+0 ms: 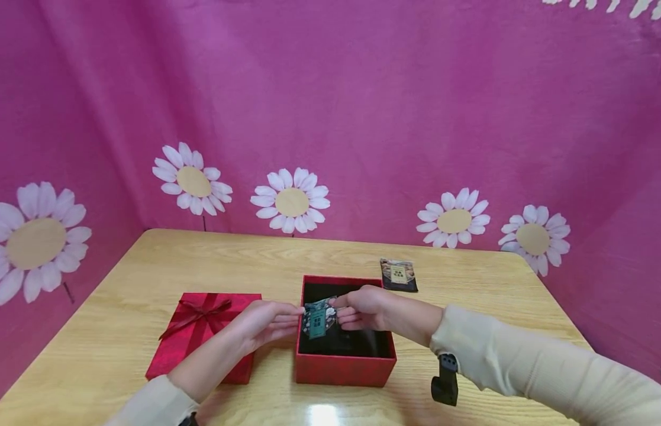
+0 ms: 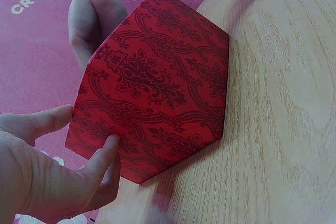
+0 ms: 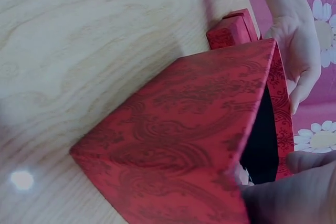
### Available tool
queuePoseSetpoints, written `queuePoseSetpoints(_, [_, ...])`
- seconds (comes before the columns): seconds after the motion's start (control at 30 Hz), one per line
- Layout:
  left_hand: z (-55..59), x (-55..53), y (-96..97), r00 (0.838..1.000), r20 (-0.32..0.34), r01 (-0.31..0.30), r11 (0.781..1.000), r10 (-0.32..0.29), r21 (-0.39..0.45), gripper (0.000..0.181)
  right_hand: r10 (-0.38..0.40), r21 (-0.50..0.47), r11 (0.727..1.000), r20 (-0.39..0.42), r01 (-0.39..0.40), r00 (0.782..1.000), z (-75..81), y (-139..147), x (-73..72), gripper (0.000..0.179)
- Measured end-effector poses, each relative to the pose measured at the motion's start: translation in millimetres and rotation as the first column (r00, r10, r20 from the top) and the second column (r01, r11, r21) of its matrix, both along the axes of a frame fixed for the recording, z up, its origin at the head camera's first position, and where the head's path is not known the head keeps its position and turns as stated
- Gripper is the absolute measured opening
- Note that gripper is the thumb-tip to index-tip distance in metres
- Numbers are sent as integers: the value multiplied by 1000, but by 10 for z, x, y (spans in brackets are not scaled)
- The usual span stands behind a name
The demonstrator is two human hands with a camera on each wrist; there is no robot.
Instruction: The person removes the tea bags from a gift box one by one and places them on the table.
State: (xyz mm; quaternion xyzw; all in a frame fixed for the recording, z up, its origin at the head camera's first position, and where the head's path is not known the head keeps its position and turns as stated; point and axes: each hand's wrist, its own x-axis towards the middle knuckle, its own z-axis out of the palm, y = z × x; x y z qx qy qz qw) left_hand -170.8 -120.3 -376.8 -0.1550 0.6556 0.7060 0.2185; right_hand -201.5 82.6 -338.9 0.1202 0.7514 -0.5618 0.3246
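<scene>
A red patterned box (image 1: 345, 371) with a black inside stands uncovered on the table. My right hand (image 1: 365, 308) reaches over its right wall and pinches the upper right edge of a small dark packet with a green label (image 1: 317, 323), which lies tilted inside near the left wall. In the right wrist view the box wall (image 3: 173, 114) hides most of that packet. With fingers fairly straight, my left hand (image 1: 266, 322) touches the box's left side; in the left wrist view its fingertips (image 2: 112, 141) rest against the outer wall and the thumb is at the rim.
Left of the box lies a red lid (image 1: 173, 346) with a dark red ribbon bow (image 1: 202, 315). Behind the box on the right, another dark packet with a cream label (image 1: 399, 274) lies on the wooden table (image 1: 213, 254). A pink flowered cloth (image 1: 362, 118) hangs behind.
</scene>
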Motion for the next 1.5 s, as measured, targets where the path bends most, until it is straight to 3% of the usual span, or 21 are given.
queuePoseSetpoints(0.13, [-12,8,-13,1000,-5,-5,1000,5,2,34,28,-13,1000,-2,-28,1000,26,-71,-32,28])
queuePoseSetpoints(0.43, [-11,3,0,1000,-30,7,1000,-7,-1,34,27,65,998,-33,-24,999,72,-269,-91,37])
queuePoseSetpoints(0.73, [3,5,-13,1000,-17,6,1000,-6,-6,33,75,168,984,-128,-53,989,-145,-400,-123,28])
queuePoseSetpoints(0.93, [13,3,-1,1000,-13,4,1000,-4,-1,34,66,177,983,-155,-38,986,-225,-408,-102,24])
queuePoseSetpoints(1.3, [13,10,16,1000,-6,-1,1000,1,0,35,89,176,982,-160,-60,983,-122,-251,-54,14])
queuePoseSetpoints(1.5, [16,1,7,1000,6,-4,1000,4,10,37,89,164,984,-147,-64,985,-141,-223,-53,9])
